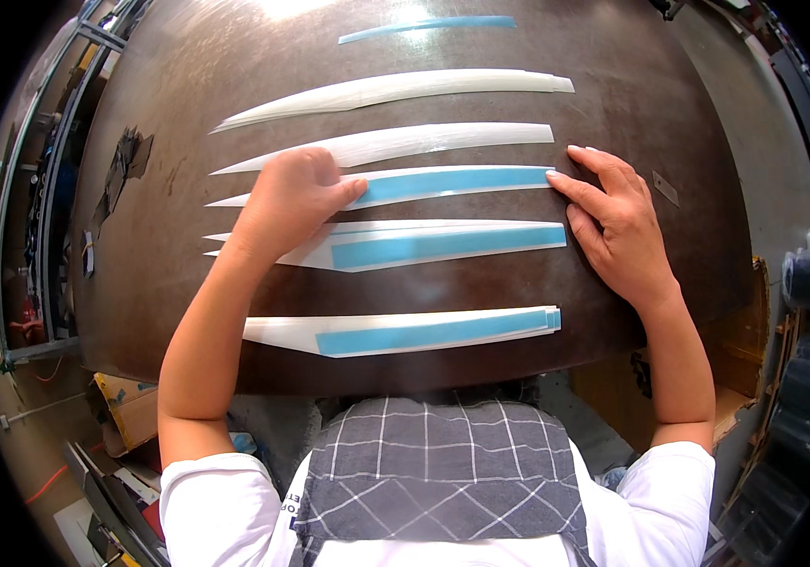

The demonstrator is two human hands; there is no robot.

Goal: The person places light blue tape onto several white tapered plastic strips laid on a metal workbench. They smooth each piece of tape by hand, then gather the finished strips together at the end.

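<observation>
My left hand (293, 200) is closed over the left part of a long, pointed white sheet (405, 174) on the brown table. Its thumb tip lies on the left end of a blue strip (462, 182) that runs along this sheet. At the right end of that strip rests the index fingertip of my right hand (624, 219); its other fingers are apart. Nearer to me is a stack of white sheets (306, 253) with a blue strip (448, 246) on top. My left wrist and forearm hide part of the sheets' left ends.
Two more groups of pointed white sheets lie farther off, one (443, 142) behind the other (424, 87). A loose blue strip (438, 28) is at the far side. Close to the near table edge lies another blue-striped stack (282, 331). Dark scraps (121, 170) sit at left, a small tag (666, 189) at right.
</observation>
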